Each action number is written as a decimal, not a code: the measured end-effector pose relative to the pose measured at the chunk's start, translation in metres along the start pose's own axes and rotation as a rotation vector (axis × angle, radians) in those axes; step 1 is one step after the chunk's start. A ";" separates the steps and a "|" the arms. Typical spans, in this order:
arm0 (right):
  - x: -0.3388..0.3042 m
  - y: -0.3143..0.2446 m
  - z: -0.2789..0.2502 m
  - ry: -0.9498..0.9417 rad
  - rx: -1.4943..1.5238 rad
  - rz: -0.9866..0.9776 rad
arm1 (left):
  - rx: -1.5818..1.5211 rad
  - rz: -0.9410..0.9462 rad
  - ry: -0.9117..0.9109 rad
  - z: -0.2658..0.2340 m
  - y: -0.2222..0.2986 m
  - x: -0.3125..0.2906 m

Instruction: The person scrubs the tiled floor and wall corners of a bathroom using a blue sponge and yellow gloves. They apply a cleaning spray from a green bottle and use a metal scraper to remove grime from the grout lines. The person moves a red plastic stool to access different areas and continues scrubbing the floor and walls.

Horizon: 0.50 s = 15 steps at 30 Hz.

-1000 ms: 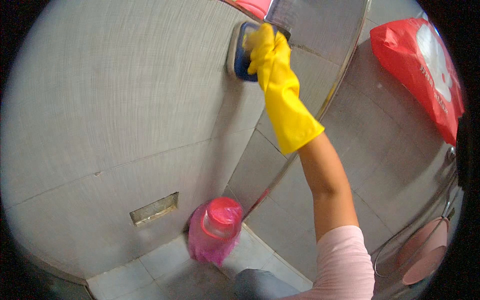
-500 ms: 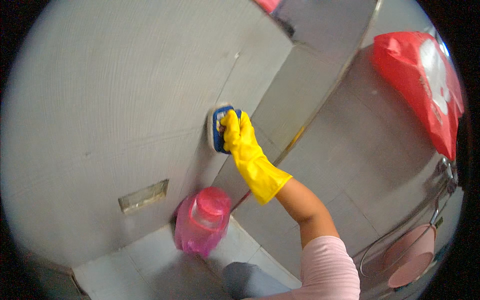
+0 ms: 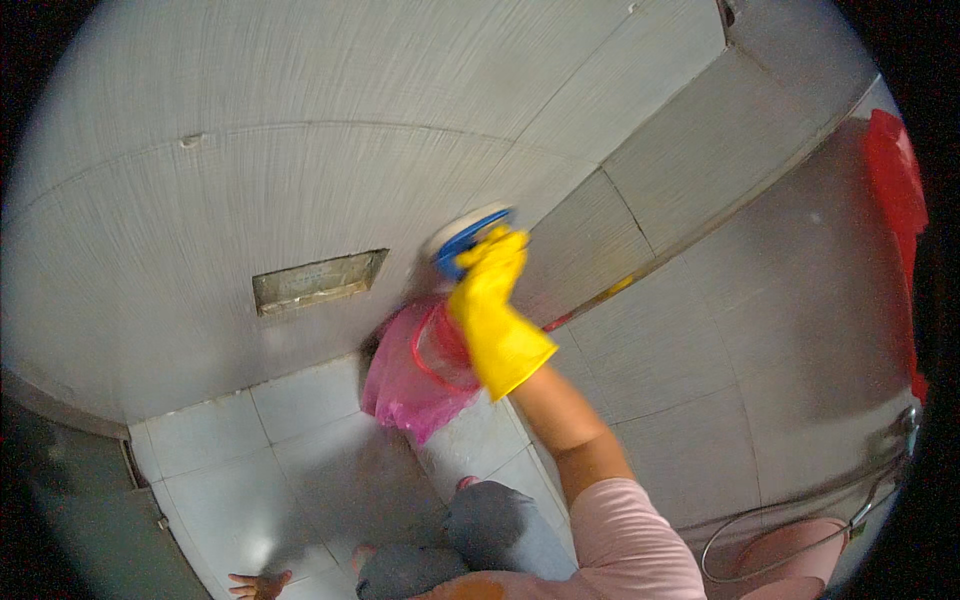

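Note:
In a yellow rubber glove, my right hand (image 3: 490, 265) is closed around a blue scrub brush (image 3: 462, 250). The brush's pale bristle side (image 3: 470, 225) faces the grey tiled wall (image 3: 330, 190) and appears to touch it. Below the glove stands a bin (image 3: 445, 350) with a red rim and a pink plastic bag over it, partly hidden by my wrist. My left hand (image 3: 260, 586) is bare at the lower left edge, with its fingers spread and nothing in them.
Right of the bin, a ledge edge (image 3: 690, 235) runs up along the side wall. A recessed soap niche (image 3: 320, 283) sits in the wall. A red bag (image 3: 898, 190) hangs far right, above a hose (image 3: 715, 545) and a pink bucket (image 3: 795, 555). Pale tiles cover the floor (image 3: 205, 440).
The view has tilted and swung right, with more floor and my legs showing. My right hand still holds the brush, now turned differently on the wall. My left hand has come into view.

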State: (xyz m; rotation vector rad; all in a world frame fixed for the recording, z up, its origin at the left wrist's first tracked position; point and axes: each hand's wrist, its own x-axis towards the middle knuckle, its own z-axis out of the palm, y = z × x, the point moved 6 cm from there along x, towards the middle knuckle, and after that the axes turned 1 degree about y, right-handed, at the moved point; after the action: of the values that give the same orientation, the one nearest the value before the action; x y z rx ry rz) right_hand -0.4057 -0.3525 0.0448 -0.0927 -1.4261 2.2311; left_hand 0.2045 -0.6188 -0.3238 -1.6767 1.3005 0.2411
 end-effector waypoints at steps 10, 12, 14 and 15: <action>-0.257 0.219 -0.087 -0.794 -0.659 0.849 | -0.085 0.121 -0.032 0.024 -0.001 0.027; -0.301 0.230 -0.123 -0.858 -0.983 0.794 | -0.159 0.104 -0.036 0.022 -0.011 0.027; -0.310 0.253 -0.161 -0.803 -0.764 1.256 | -0.133 0.118 -0.004 0.019 -0.008 0.022; -0.318 0.259 -0.175 -0.763 -0.638 1.479 | -0.203 0.112 -0.014 0.029 -0.015 0.038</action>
State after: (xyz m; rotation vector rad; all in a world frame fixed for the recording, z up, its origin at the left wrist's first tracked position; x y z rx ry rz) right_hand -0.1656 -0.4312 -0.3228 -0.8020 -3.2012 2.7937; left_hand 0.2437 -0.6211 -0.3549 -1.7685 1.3999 0.4639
